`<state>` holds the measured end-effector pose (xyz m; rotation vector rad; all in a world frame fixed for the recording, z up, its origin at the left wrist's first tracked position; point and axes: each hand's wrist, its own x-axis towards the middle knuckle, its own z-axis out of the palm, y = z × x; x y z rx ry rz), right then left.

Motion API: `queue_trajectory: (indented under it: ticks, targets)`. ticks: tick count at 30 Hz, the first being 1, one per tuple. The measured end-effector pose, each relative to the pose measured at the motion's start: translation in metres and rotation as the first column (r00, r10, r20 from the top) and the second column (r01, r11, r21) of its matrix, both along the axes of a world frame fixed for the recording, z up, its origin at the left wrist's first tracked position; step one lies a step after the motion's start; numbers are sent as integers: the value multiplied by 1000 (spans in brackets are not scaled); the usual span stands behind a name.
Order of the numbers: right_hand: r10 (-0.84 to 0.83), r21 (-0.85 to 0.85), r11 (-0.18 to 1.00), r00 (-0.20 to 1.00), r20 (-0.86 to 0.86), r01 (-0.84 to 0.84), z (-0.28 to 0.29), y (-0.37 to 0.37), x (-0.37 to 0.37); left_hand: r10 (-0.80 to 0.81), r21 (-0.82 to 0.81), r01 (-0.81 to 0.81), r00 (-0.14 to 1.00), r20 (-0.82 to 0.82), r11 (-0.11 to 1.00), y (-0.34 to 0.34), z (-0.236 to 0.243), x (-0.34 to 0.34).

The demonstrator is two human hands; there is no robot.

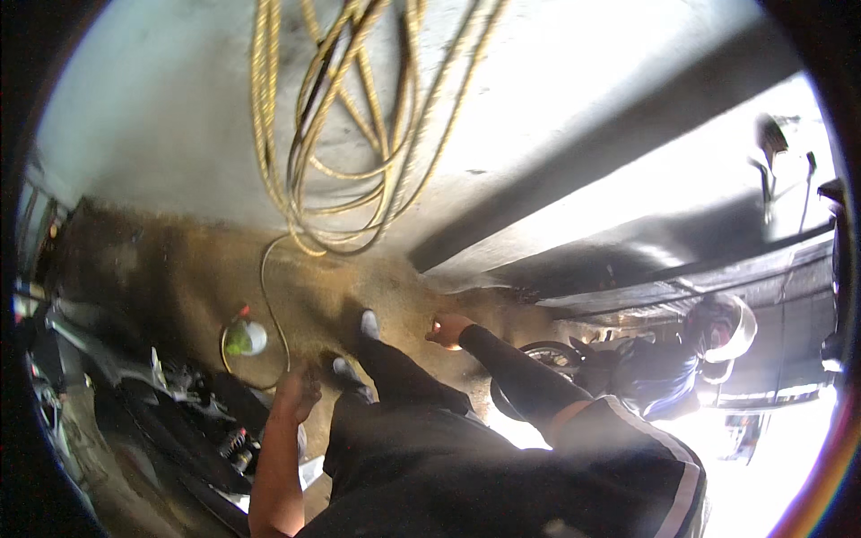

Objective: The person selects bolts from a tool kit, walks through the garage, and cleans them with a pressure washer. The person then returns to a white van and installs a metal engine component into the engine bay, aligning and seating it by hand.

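Observation:
My left hand [299,396] hangs low, near a dark motorbike; its fingers are in shadow and blurred, so their pose is unclear. On the other side, my right hand [450,331] reaches forward over the floor with its fingers curled in; whether anything small is inside them is hidden. Ahead, a coiled yellow hose [269,108] hangs in long loops against the pale wall. One length of it drops to the floor and bends round a white and green bottle [255,338] with a red top, left of my feet. Neither hand touches the hose.
Motorbike parts [170,421] crowd the left side. On the right stand a wheel [549,353] and a helmet [722,327] above blue cloth; whether someone wears it is unclear. A dark pillar edge [610,143] crosses the wall. The brown floor [179,260] looks stained.

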<state>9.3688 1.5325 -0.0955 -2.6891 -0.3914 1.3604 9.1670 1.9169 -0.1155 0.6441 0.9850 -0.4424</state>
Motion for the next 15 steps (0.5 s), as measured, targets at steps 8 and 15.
queue_trajectory:
  ticks: [8,15]
  targets:
    - [-200,62,979,973,114,194,16,-73,15,30,66,-30,999,12,997,-9,-29,15]
    - [-407,308,890,890,208,336,1,-174,21,-183,51,178,973,140,983,-26,-10,46]
